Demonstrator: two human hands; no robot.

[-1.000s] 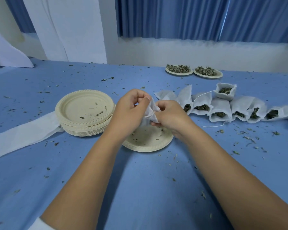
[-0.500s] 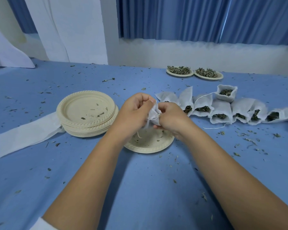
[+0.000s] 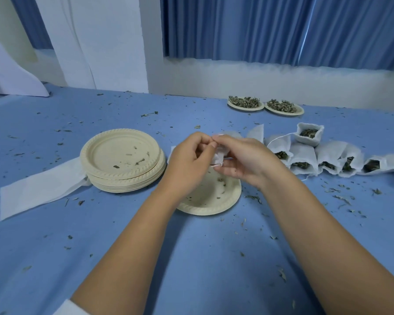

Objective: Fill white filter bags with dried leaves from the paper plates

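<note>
Pinching a small white bag [image 3: 219, 158] between them, both hands meet just above a plate [image 3: 225, 204] in the middle of the blue table [image 3: 191, 264]. The left hand [image 3: 189, 162] has its fingers curled, with thumb and fingertips closed on the bag's upper edge. The right hand [image 3: 246, 159] grips the same bag from the right, thumb on top and fingers tucked under it. The bag is crumpled and mostly hidden by the fingers, so I cannot tell what is inside. The plate below holds only a few crumbs.

Left of it, close by, stands a stack [image 3: 123, 178] of plates, its top one bare except for scraps. A white strip [image 3: 39, 192] runs out from under the stack toward the left edge.

Right of the hands lies a row of filled bags [image 3: 328, 155], side by side with dark leaves showing at their mouths. One upright bag [image 3: 308, 134] sits just behind the row, open at the top. Farther back, near the wall, two heaped plates [image 3: 246, 103] of leaves touch rim to rim. Leaf bits are scattered over the table. A blue curtain [image 3: 282, 30] hangs behind.
</note>
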